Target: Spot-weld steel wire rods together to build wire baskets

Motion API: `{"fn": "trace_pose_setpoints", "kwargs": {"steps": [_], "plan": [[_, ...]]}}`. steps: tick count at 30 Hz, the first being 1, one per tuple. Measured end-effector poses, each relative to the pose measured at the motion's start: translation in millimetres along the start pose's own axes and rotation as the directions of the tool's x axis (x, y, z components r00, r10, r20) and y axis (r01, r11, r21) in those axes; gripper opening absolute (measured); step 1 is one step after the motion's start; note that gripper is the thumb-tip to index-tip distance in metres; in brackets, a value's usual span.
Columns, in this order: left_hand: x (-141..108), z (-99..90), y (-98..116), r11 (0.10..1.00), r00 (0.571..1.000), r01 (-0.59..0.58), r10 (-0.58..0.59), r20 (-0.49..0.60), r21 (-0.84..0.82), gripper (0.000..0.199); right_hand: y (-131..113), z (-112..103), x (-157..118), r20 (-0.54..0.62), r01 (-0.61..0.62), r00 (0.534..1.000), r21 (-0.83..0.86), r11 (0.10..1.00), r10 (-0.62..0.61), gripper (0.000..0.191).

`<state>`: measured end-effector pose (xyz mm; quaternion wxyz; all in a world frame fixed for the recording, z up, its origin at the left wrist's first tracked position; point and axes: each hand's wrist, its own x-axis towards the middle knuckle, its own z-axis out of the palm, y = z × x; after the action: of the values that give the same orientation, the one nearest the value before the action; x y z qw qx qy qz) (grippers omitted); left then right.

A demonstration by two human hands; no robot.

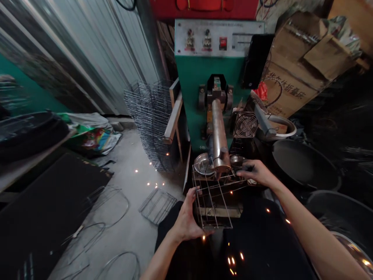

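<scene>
My left hand (189, 219) grips a wire rack (215, 200) by its left side, with the thumb on top and the fingers underneath. The rack's far edge lies under the copper-coloured electrode arm (219, 134) of a green spot welder (194, 105). My right hand (258, 172) is closed just right of the electrode tip, its darkened fingertips pinching a thin wire at the rack's far right. Whether that wire is joined to the rack cannot be made out. Bright sparks (231, 260) scatter over my dark-clothed lap and the floor.
A tall stack of wire racks (151, 124) stands left of the welder beside a wooden bar (174, 120). One wire rack (157, 206) lies on the floor near loose wires (119, 258). Black pans (305, 165), a small fan (246, 124) and cardboard boxes (303, 66) crowd the right.
</scene>
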<state>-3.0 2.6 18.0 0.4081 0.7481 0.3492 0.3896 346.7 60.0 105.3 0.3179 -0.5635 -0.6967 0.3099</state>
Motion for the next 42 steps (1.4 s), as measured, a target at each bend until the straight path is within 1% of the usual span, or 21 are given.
{"fn": "trace_pose_setpoints", "kwargs": {"steps": [1, 2, 4, 5, 6, 8, 10, 11, 14, 16, 18, 21, 24, 26, 30, 32, 34, 37, 40, 42], "plan": [[0.8, -2.3, 2.8, 1.0, 1.0, 0.014, -0.015, 0.016, 0.021, 0.137, 0.3, 2.2, -3.7, -0.086, 0.029, 0.996, -0.015, 0.999, -0.03, 0.051], [2.0, -4.3, 5.9, 0.999, 0.999, 0.027, -0.029, 0.03, 0.043, 0.138, 0.6, 4.9, -8.5, -0.183, 0.057, 0.981, -0.03, 0.998, -0.061, 0.048], [5.0, -7.1, 12.2, 0.997, 0.998, 0.043, -0.046, 0.048, 0.066, 0.135, 1.8, 11.7, -20.7, -0.35, 0.114, 0.928, -0.062, 0.992, -0.128, 0.04], [6.8, -7.8, 15.1, 0.997, 0.997, 0.046, -0.049, 0.058, 0.066, 0.133, 2.7, 15.3, -27.2, -0.391, 0.143, 0.905, -0.084, 0.986, -0.165, 0.035], [8.7, -8.0, 17.6, 0.997, 0.997, 0.047, -0.051, 0.065, 0.06, 0.13, 3.9, 18.9, -33.5, -0.402, 0.172, 0.893, -0.114, 0.978, -0.204, 0.03], [12.2, -7.5, 21.2, 0.998, 0.997, 0.05, -0.052, 0.065, 0.042, 0.124, 7.1, 25.4, -44.1, -0.367, 0.21, 0.89, -0.198, 0.957, -0.271, 0.022], [14.9, -6.1, 23.0, 0.998, 0.997, 0.051, -0.053, 0.05, 0.032, 0.118, 11.5, 30.4, -51.2, -0.338, 0.212, 0.891, -0.281, 0.936, -0.303, 0.018], [15.9, -5.3, 23.4, 0.998, 0.998, 0.051, -0.053, 0.042, 0.029, 0.116, 13.8, 32.3, -53.4, -0.344, 0.206, 0.887, -0.3, 0.931, -0.307, 0.018], [17.7, -3.2, 23.5, 0.999, 0.998, 0.05, -0.051, 0.028, 0.019, 0.114, 18.1, 34.9, -57.0, -0.408, 0.189, 0.87, -0.246, 0.951, -0.278, 0.018], [18.2, -2.7, 23.2, 0.999, 0.999, 0.041, -0.041, 0.022, 0.013, 0.115, 17.9, 34.8, -58.1, -0.459, 0.179, 0.854, -0.186, 0.966, -0.247, 0.017], [18.2, -2.7, 22.8, 0.999, 0.999, 0.034, -0.035, 0.015, 0.014, 0.116, 16.1, 34.1, -59.0, -0.484, 0.173, 0.842, -0.172, 0.97, -0.236, 0.018], [17.5, -3.0, 21.1, 0.999, 0.999, 0.038, -0.038, 0.016, 0.031, 0.114, 15.9, 34.3, -59.9, -0.455, 0.162, 0.856, -0.212, 0.964, -0.244, 0.022], [16.9, -2.4, 17.5, 0.998, 1.0, 0.019, -0.02, 0.009, 0.064, 0.118, 21.1, 36.7, -59.7, -0.431, 0.132, 0.877, -0.207, 0.969, -0.212, 0.029], [17.0, -2.5, 15.0, 0.996, 1.0, 0.008, -0.009, 0.009, 0.086, 0.122, 25.0, 38.3, -58.6, -0.442, 0.103, 0.882, -0.164, 0.981, -0.166, 0.036], [18.5, -5.7, 13.4, 0.995, 0.999, 0.013, -0.018, 0.051, 0.098, 0.123, 27.1, 39.0, -54.8, -0.452, 0.045, 0.89, -0.029, 0.999, -0.054, 0.048], [18.4, -7.4, 13.8, 0.996, 0.998, 0.015, -0.02, 0.061, 0.086, 0.124, 25.4, 38.6, -53.2, -0.438, 0.022, 0.899, 0.043, 0.999, -0.001, 0.05], [17.0, -7.4, 13.8, 0.997, 0.998, 0.01, -0.014, 0.053, 0.073, 0.127, 22.1, 38.5, -52.0, -0.441, 0.009, 0.897, 0.09, 0.996, 0.032, 0.051], [13.4, -3.6, 12.1, 0.999, 1.0, -0.004, 0.003, 0.021, 0.043, 0.127, 13.8, 40.0, -49.8, -0.466, 0.037, 0.885, 0.097, 0.995, 0.013, 0.049], [11.5, 1.6, 10.3, 0.999, 1.0, 0.016, -0.015, -0.023, 0.04, 0.129, 3.4, 42.4, -46.1, -0.472, 0.09, 0.879, 0.033, 0.995, -0.064, 0.048], [11.9, 3.7, 10.8, 0.999, 0.998, 0.03, -0.028, -0.052, 0.044, 0.129, -2.1, 43.6, -43.0, -0.469, 0.105, 0.877, -0.026, 0.994, -0.105, 0.048]]}}
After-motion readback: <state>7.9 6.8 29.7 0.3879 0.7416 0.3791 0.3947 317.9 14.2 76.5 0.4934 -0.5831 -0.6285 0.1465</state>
